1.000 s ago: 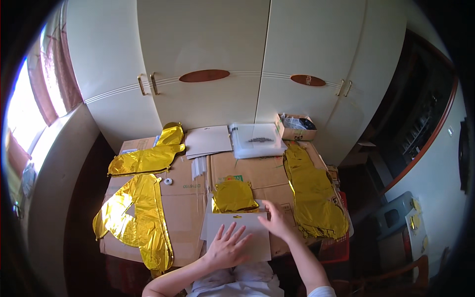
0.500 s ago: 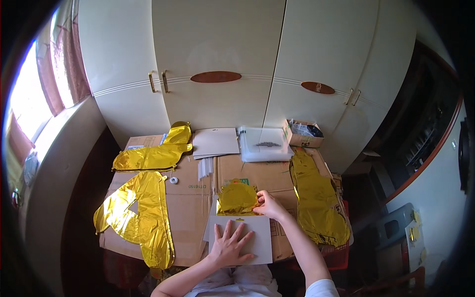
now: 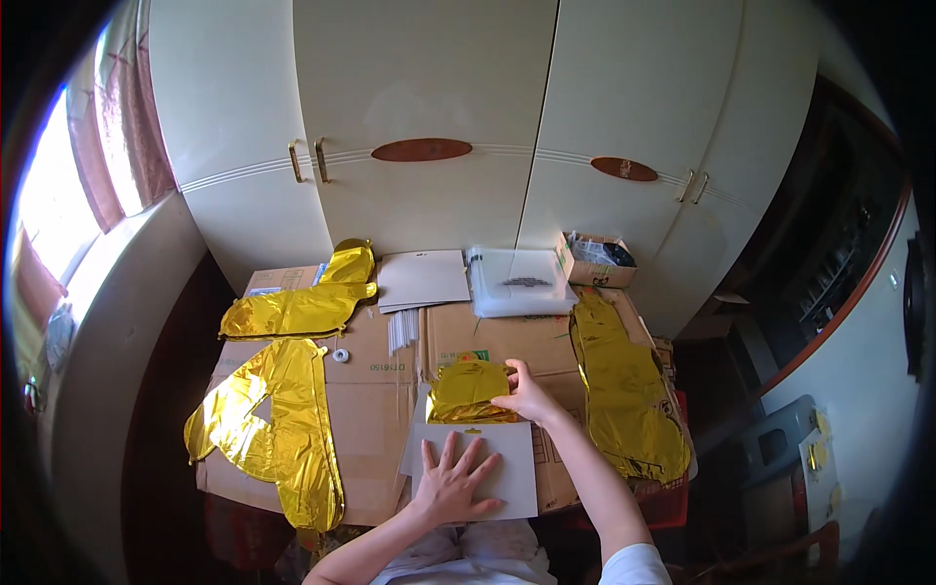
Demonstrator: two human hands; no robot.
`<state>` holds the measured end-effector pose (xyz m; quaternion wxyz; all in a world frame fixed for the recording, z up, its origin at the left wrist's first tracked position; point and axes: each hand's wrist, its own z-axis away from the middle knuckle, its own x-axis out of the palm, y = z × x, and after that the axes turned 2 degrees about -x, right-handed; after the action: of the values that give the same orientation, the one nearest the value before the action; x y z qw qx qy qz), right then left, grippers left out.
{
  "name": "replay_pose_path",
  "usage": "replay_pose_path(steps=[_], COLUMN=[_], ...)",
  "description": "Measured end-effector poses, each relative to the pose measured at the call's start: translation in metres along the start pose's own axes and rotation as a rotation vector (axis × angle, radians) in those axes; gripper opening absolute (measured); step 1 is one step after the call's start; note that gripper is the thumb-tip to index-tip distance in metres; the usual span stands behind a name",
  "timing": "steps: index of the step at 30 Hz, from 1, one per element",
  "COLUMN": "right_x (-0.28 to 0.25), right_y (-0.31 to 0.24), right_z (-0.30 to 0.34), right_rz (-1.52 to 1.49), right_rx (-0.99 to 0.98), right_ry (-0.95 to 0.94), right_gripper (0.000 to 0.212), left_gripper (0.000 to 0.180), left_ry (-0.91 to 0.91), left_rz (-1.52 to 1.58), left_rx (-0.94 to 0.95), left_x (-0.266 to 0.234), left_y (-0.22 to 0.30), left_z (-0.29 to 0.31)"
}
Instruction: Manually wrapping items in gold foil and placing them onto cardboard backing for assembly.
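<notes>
A pale grey card with a small hanging slot lies near the table's front edge. My left hand rests flat on it, fingers spread. Just beyond the card's far edge is a folded gold foil balloon, shiny and creased. My right hand grips the right edge of that folded foil between thumb and fingers. The fingertips are partly hidden behind the foil. Another card edge shows beneath, to the left of the top card.
Flat gold foil balloons lie at the left, back left and right. Along the back are grey cards, clear plastic bags and a small carton. White straws and a ribbon roll lie on the cardboard.
My right hand has shifted slightly away from me along the folded foil's right edge, its thumb now lying over the foil. The left hand stays flat on the card.
</notes>
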<state>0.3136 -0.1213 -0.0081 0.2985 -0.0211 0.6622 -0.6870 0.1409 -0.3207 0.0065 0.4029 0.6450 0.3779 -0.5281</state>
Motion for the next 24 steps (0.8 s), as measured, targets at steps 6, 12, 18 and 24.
replay_pose_path(steps=[6,12,18,24], right_x=[-0.007,-0.015,-0.009,-0.002], right_y=[-0.018,-0.001,-0.026,-0.006], right_z=[0.013,0.023,0.033,0.042], right_rz=[-0.226,0.147,0.367,0.306], right_rx=[0.061,-0.208,-0.092,-0.368], right_ry=[-0.26,-0.249,-0.152,-0.019], right_gripper=[0.101,0.11,0.096,0.087], left_gripper=[0.079,0.08,0.081,0.08], left_ry=[-0.025,-0.027,-0.034,-0.039], left_rz=[-0.003,-0.002,0.0,-0.01], left_rx=[-0.013,-0.011,-0.022,-0.021], left_x=[-0.003,-0.005,-0.006,-0.006], left_y=[0.001,0.002,0.001,0.002], left_z=[-0.001,-0.002,-0.001,-0.002])
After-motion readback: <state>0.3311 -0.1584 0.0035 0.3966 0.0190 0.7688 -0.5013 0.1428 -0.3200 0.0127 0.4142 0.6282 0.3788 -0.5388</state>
